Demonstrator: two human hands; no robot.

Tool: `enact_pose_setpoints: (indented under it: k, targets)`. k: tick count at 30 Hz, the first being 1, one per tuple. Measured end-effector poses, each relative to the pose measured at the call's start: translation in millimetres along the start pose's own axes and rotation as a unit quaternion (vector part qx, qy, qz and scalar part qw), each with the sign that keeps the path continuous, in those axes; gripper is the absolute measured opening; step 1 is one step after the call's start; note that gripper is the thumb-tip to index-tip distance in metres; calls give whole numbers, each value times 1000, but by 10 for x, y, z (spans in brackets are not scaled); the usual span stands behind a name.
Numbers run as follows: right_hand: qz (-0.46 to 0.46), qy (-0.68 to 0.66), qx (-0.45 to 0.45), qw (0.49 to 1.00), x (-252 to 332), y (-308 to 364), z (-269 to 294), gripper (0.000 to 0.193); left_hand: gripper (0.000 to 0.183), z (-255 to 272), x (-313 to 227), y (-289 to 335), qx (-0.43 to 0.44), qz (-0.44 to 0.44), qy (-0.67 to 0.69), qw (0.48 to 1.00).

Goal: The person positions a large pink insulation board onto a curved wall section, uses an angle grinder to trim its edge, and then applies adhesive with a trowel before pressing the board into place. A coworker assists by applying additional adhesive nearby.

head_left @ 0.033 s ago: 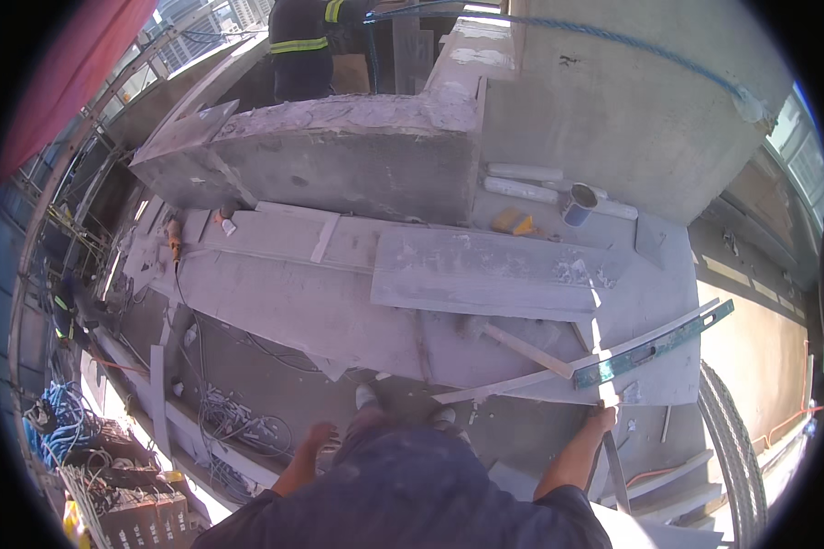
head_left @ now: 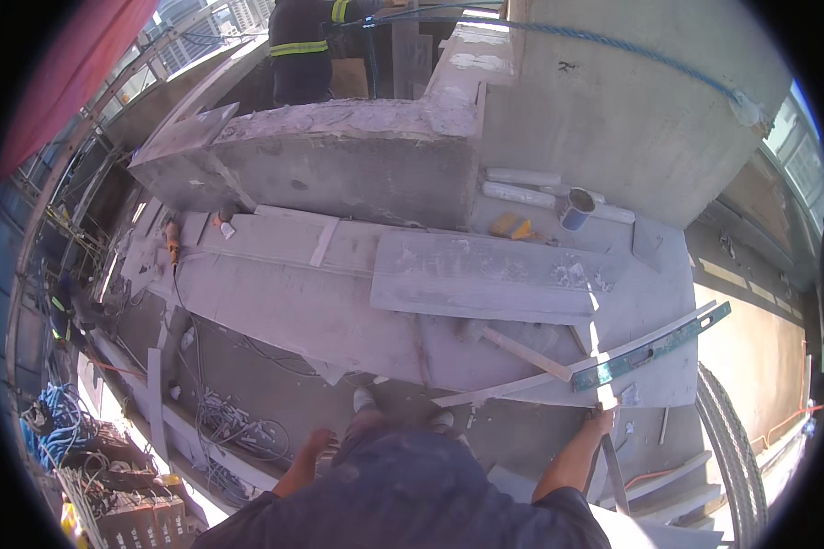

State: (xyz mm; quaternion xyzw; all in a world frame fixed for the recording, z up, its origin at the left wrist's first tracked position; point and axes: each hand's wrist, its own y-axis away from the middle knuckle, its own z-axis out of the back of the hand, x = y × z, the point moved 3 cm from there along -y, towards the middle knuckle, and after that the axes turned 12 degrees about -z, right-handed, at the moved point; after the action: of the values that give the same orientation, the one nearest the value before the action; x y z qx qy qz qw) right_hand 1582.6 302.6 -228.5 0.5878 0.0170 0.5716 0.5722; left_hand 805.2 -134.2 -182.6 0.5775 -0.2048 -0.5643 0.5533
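Observation:
My right hand (head_left: 599,422) is closed at the near edge of the pale work board (head_left: 320,306), by a sunlit streak. A long narrow strip (head_left: 614,471) runs down from beside its fingers; I cannot tell whether they grip it. My left hand (head_left: 319,442) hangs beside my leg, fingers loosely apart, with nothing seen in it. Just beyond my right hand, a green spirit level (head_left: 652,349) lies slanted along a long pale strip (head_left: 504,388). A hammer (head_left: 525,352) with a wooden handle rests left of the level. Behind them lies a grey, white-smeared panel (head_left: 485,275).
A can (head_left: 577,209), white rolls (head_left: 520,191) and a yellow block (head_left: 511,226) stand by the wall. An orange power tool (head_left: 172,242) lies left, its cord trailing to scraps (head_left: 238,425) on the floor. A person (head_left: 299,55) stands behind the low wall (head_left: 348,169); thick ropes (head_left: 734,448) hang right.

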Motion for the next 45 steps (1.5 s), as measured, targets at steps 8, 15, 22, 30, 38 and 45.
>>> enact_pose_setpoints:
  k: [8, 15, 22, 30, 38, 45]
  targets:
    - [259, 570, -294, 722, 4, 953, 261, 21, 37, 381, -79, -764, 134, -165, -289, 934]
    - [164, -155, -169, 960, -155, 1590, 122, 30, 42, 1268, -645, -1207, 80, -104, 37, 991]
    - [145, -256, -33, 955, -382, 3203, -973, 58, 49, 2368, -936, -1504, 43, -119, 98, 987]
    - [227, -167, 13, 959, 78, 3863, -1225, 47, 51, 2433, -895, -1761, 59, -109, 79, 989]
    - [224, -53, 2, 973, 644, 4173, -1804, 49, 39, 1960, -1805, -1582, 62, -259, 64, 962]
    - [253, 33, -5, 967, 1095, 3311, -2155, 44, 34, 1112, -3312, -1091, 114, -358, 101, 921]
